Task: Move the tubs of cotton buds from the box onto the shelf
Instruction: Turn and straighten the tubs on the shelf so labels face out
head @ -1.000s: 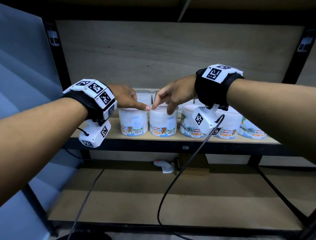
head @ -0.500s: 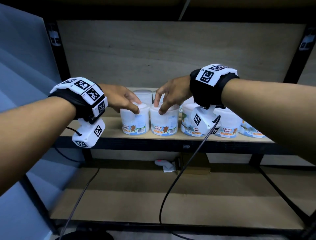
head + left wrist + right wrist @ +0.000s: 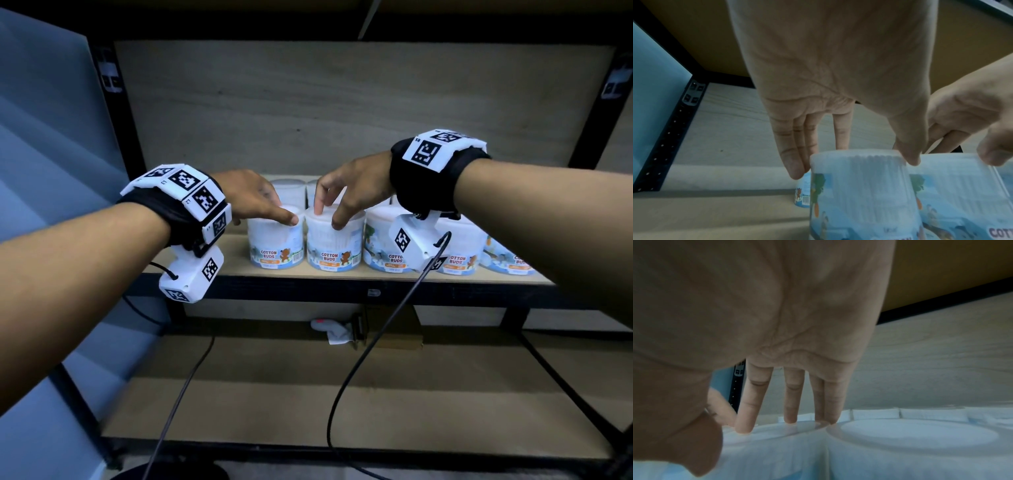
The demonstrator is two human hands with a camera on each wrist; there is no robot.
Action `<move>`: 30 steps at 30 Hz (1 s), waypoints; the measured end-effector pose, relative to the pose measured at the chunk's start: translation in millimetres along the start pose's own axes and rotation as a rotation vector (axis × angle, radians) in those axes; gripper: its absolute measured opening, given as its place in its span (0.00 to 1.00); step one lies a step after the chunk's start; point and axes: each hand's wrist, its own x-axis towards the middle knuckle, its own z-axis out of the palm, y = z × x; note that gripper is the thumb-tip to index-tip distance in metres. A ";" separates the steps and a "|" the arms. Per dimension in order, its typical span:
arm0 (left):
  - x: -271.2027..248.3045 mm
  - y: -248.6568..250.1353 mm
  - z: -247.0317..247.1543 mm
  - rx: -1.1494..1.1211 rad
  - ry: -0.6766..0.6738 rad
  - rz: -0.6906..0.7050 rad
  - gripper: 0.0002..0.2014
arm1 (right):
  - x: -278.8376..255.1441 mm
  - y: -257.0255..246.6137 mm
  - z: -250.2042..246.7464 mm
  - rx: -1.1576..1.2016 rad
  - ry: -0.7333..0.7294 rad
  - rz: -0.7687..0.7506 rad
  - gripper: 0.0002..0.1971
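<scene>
Head view: I'm seeing both tubs now seated further forward; left hand (image 3: 253,198) gripping the leftmost tub (image 3: 275,241), right hand (image 3: 352,186) gripping its neighbour (image 3: 334,243), placement nearly finishing

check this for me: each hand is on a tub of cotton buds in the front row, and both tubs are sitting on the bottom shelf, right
Not quite. The left hand and right hand are each on a front-row tub, but the head view shows both tubs on the upper shelf, not the bottom one.
</scene>
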 end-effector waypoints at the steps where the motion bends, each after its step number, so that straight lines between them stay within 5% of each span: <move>1: -0.6 0.5 0.2 0.005 0.008 -0.002 0.36 | -0.7 0.3 0.1 0.003 0.002 -0.004 0.17; 20: -6.2 8.0 4.0 0.222 0.071 0.036 0.39 | -27.2 22.1 -3.7 0.027 0.088 0.002 0.21; 30: -19.6 80.7 -6.9 0.239 0.165 0.225 0.27 | -83.9 77.6 -28.2 -0.023 0.111 0.139 0.20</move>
